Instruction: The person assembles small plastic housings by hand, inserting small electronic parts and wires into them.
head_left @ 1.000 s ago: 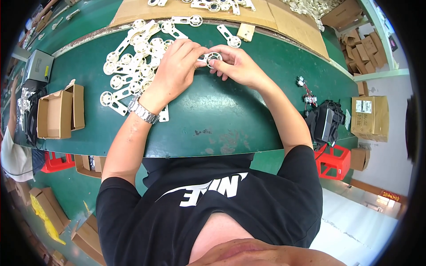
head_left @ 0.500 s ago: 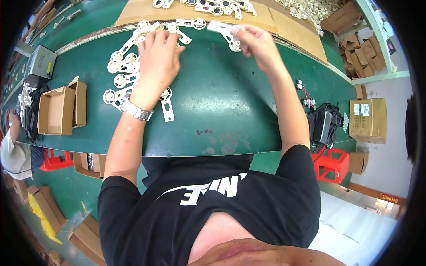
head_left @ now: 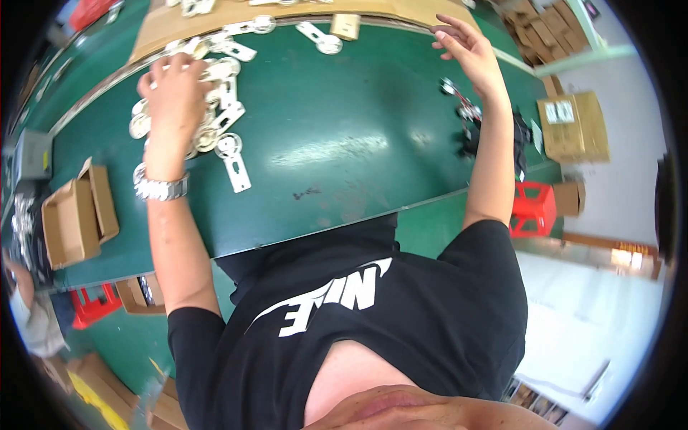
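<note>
Several cream plastic parts, each a round ring with a flat slotted arm, lie in a loose pile [head_left: 228, 115] on the left of the green table. My left hand [head_left: 175, 100] is over that pile, fingers bent and apart; its fingertips are partly hidden among the pieces. One part [head_left: 235, 163] sticks out toward me at the pile's near end. Another cream part [head_left: 322, 39] lies alone near the far edge, beside a small tan block [head_left: 345, 26]. To the right of these, my right hand [head_left: 469, 57] is raised with fingers stretched out, holding nothing visible.
Cardboard [head_left: 401, 10] lines the far side, with more cream parts on it. An open carton [head_left: 70, 222] stands at the table's left. Below my right forearm are a small wired device [head_left: 462, 104] and a black bag [head_left: 522, 143]. A red stool [head_left: 532, 208] stands at the right.
My right hand has let go of a cream part, which now lies on the table, and has moved right. My left hand stays at the pile. The whole view has shifted.
</note>
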The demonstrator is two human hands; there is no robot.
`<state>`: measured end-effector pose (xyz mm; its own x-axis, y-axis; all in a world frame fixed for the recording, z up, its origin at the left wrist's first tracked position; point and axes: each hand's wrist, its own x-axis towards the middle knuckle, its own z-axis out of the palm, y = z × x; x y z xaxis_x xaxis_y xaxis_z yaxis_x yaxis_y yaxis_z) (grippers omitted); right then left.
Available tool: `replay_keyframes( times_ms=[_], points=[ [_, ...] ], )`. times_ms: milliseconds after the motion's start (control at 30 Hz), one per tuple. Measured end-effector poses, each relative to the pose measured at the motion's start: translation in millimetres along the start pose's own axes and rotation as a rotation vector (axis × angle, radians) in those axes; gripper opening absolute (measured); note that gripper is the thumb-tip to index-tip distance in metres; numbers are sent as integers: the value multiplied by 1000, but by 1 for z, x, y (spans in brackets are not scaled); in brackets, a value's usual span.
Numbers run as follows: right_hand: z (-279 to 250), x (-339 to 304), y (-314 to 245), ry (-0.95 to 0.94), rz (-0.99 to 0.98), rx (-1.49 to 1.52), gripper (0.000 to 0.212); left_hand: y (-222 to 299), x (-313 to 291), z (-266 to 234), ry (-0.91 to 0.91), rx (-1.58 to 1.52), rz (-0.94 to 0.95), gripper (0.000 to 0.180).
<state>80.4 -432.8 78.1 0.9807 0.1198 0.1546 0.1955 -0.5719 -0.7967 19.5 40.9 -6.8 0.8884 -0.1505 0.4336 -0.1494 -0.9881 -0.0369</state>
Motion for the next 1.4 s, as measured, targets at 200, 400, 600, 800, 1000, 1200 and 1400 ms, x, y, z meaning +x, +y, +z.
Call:
replay_keyframes(
  times_ms=[200, 400, 600, 800, 1000, 1200, 1400],
  points=[
    [-64, -43, 75, -20, 137, -637, 26, 32, 16, -12, 166, -586, 29, 33],
    [-24, -50, 90, -108, -93, -748, 38, 75, 12, -5, -154, -1226, -153, 27],
    [-24, -56, 98, -64, 90, -790, 19, 115, 21, 6, -263, -1283, -302, 31],
    [-53, -60, 69, 133, 54, -686, 23, 103, 10, 19, -213, -1519, -363, 29],
    [-55, -47, 5, 242, -15, -328, 23, 101, 12, 24, -269, -1722, -319, 17],
    [48, -13, -57, -22, -219, -51, 22, 102, 11, 23, 17, -1515, -242, 23],
    [105, 2, -98, -147, -324, 103, 27, 93, 6, 26, -34, -1696, -319, 25]
  ],
)
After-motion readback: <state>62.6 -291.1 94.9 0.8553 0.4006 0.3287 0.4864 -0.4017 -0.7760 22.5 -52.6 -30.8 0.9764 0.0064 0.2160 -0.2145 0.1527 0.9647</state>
